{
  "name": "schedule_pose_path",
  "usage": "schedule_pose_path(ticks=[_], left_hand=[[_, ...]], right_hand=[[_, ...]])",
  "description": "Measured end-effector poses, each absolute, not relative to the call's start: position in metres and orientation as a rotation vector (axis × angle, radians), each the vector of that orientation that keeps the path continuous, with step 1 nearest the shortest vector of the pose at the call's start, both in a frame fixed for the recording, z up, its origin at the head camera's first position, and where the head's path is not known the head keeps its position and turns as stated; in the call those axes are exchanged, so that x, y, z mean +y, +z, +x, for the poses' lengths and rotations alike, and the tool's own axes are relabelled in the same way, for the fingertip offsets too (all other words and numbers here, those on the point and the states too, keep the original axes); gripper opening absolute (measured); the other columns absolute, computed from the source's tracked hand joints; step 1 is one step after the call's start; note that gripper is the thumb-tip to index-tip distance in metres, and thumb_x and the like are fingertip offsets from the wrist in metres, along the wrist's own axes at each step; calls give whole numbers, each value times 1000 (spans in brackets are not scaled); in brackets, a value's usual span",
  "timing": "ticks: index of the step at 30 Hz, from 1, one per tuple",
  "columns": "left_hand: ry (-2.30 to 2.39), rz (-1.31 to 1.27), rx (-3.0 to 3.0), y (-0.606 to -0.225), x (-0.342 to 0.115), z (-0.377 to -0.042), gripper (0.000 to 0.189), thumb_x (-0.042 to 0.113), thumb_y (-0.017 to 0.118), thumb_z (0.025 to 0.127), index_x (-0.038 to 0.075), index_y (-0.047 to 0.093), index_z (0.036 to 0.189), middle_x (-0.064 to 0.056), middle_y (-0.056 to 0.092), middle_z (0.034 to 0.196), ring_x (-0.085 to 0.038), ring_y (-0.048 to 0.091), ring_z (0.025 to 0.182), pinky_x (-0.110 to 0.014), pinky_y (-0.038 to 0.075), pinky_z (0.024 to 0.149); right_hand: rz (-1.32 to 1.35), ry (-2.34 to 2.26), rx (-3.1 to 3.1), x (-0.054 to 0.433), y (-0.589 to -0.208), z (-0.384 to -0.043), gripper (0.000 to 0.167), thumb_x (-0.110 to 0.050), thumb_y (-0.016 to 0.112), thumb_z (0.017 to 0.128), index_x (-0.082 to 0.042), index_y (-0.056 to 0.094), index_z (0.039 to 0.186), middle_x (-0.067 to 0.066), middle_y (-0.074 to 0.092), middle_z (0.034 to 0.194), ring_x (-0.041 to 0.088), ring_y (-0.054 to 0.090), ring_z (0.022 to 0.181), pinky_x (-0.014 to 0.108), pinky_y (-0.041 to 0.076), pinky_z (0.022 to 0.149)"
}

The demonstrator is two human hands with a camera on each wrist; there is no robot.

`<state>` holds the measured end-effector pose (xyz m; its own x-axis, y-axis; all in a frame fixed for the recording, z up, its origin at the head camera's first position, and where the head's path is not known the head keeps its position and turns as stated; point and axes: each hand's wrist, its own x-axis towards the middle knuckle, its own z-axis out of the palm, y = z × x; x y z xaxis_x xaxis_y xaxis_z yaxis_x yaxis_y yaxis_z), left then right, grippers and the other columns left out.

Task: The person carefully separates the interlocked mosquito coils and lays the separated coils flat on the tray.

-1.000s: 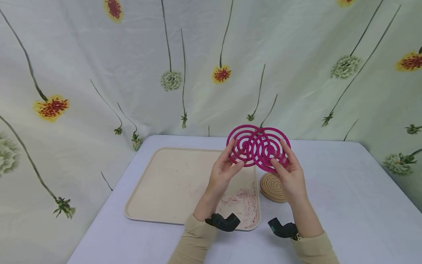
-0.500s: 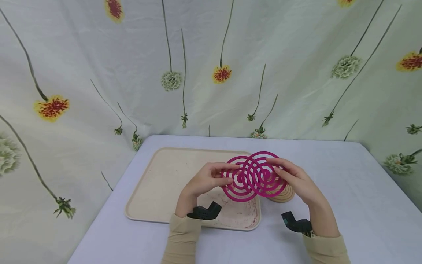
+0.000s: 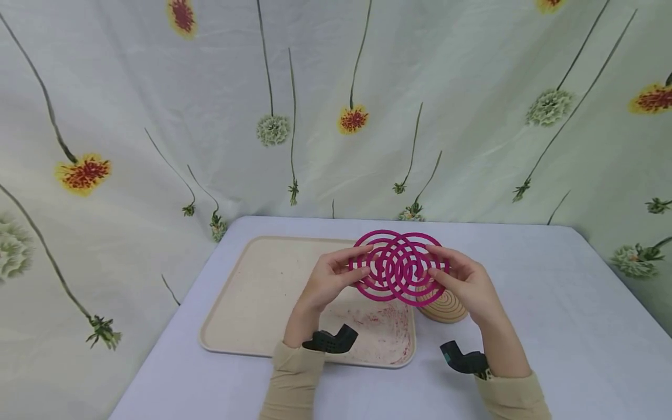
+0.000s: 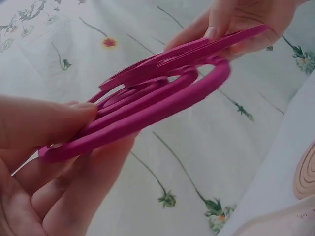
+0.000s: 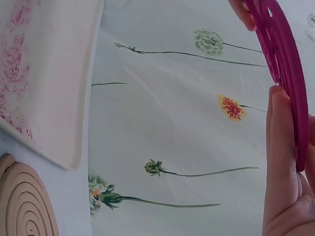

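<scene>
Two magenta mosquito coils are held up in the air, overlapping side by side in the head view. My left hand (image 3: 321,284) pinches the outer edge of the left coil (image 4: 162,110) between thumb and fingers. The far edge of the right coil (image 5: 298,93) is pinched by my right hand (image 3: 476,290). Seen from the left wrist, the two spirals lie nearly edge-on, their rings crossing in the middle. Below them, a tan mosquito coil (image 3: 445,307) lies on the table, partly covered by the right coil in the head view.
A beige tray (image 3: 278,291) lies on the left of the white-covered table (image 3: 541,326), with magenta crumbs and smears at its right end. The tan coil lies just right of the tray. Behind the table hangs a flower-printed cloth (image 3: 325,70).
Both hands came down and apart with the coils, then rose slightly and drew closer together. The two spirals now overlap more than half a second ago.
</scene>
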<state>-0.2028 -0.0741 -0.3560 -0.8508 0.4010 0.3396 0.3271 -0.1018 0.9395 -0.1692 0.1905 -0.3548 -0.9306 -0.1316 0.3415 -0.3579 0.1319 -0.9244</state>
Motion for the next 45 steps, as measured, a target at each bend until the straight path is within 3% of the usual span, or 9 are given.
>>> schedule_pose_path(ticks=[7,11,15,20,24,29,34,45], left_hand=[[2405,811,2001,-359,-51,-199,40,-3,61,88,-5,53,127,-24,55,117,-27,65,96,-34,54,78],[2392,895,1953,-360,-47,-199,39,-4,59,89,-5,50,127,-23,53,117,-22,66,91,-36,54,77],[2266,955,1955,-359,-60,-202,39,-2,59,90,-3,49,127,-25,53,115,-21,68,84,-38,56,72],[2042,1046,1988,-361,-77,-207,40,3,60,90,-1,52,129,-19,50,127,-23,65,88,-35,57,71],[1969,1057,1987,-364,-81,-208,40,6,61,90,-1,53,129,-16,49,131,-23,65,93,-36,56,74],[2138,917,2003,-360,-73,-206,42,3,60,90,-1,51,131,-18,49,130,-27,63,99,-37,54,80],[2456,719,1989,-359,-53,-203,41,1,62,89,-1,53,129,-18,55,124,-32,61,104,-36,53,82],[2780,701,1967,-363,-20,-195,39,-2,61,88,-5,51,126,-19,53,126,-34,52,117,-36,50,87]], right_hand=[[218,2022,-2006,178,-355,-168,41,-5,63,89,3,51,127,-1,57,118,7,64,97,26,53,76],[140,2094,-1864,171,-354,-168,42,-4,63,89,3,51,128,2,57,120,9,64,98,27,53,77],[230,2082,-1919,175,-353,-169,40,-4,63,89,1,52,127,1,56,120,9,64,98,27,53,76],[435,2025,-2237,188,-353,-169,41,-10,62,90,0,51,129,17,54,124,15,65,95,29,54,76],[571,1966,-2385,193,-356,-171,42,-9,61,91,3,50,129,27,59,114,16,67,88,30,55,73],[553,2011,-2206,190,-358,-172,40,-4,59,91,4,49,130,7,64,113,15,67,90,30,55,74],[332,2118,-1996,182,-355,-171,44,-9,60,92,-3,49,134,-10,63,113,12,65,97,27,54,75],[7,2243,-1610,162,-355,-171,40,-7,62,89,-4,55,129,-1,67,109,17,65,99,28,54,75]])
